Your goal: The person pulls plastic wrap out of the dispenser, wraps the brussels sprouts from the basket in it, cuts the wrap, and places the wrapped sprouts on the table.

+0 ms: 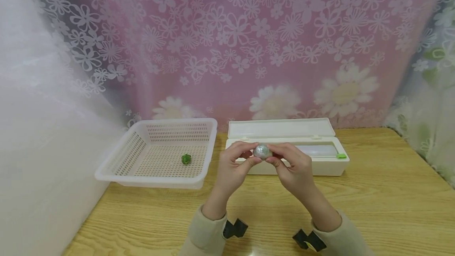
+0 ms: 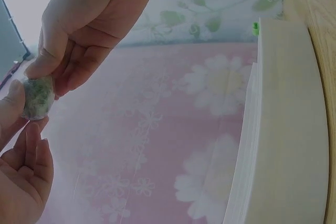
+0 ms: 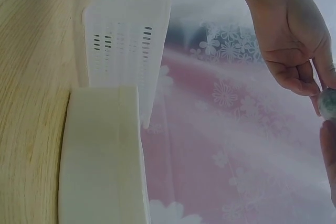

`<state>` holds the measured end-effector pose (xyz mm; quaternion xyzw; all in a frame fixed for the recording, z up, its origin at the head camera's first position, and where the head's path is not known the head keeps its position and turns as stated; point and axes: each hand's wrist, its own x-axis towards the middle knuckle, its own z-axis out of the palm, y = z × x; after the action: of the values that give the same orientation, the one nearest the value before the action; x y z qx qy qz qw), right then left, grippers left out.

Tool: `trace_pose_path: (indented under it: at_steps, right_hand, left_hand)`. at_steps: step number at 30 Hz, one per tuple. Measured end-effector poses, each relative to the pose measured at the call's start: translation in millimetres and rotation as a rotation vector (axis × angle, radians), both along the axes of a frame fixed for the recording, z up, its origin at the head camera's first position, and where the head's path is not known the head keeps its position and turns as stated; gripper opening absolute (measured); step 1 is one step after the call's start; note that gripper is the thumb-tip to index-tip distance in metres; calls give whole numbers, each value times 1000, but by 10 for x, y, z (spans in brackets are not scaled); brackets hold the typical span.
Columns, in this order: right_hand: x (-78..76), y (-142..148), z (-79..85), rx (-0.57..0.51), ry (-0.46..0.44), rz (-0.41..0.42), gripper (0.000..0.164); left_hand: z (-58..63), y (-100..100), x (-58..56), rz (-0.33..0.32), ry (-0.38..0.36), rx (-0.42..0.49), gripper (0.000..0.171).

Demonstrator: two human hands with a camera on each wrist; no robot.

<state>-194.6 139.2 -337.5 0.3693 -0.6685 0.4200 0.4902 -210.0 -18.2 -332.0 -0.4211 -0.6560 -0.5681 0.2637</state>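
In the head view a small ball wrapped in shiny clear film [image 1: 262,151] is held up in front of a long white box. Green shows through its wrapping in the left wrist view, where the wrapped ball [image 2: 38,98] sits between both hands' fingertips. My left hand [image 1: 229,169] pinches it from the left with thumb and fingers. From the other side my right hand [image 1: 295,169] pinches it the same way. Behind the hands, the long white box [image 1: 296,168] has its lid [image 1: 281,128] raised and a pale roll [image 1: 318,150] inside.
At the left stands a white perforated basket [image 1: 209,157] with one small green vegetable-like piece [image 1: 186,159] in it. A bright green clip [image 1: 341,156] sits at the box's right front edge. Flowered curtain [image 1: 241,50] hangs behind the wooden table [image 1: 160,216].
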Motion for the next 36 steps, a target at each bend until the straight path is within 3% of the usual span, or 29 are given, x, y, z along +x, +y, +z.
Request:
trace_pose_path:
  at_steps: [7,12,22,33,36]
  right_hand:
    - [-5,-10,-28,37,-51,-10,42]
    - [-7,-15,-35,52,-38,-16,44]
    - [-12,5,-26,32,15,-42,42]
    - [-2,7,-9,3,26,43,42]
    - [3,11,0,-3,21,59,42]
  left_hand:
    - [-8,10,10,-32,-144,27,29]
    - [-13,17,12,-61,-183,46,29]
    - [-14,4,-5,-151,-94,33,33]
    - [-21,11,-11,-119,27,26,30]
    - [-25,21,-11,-108,28,26,30]
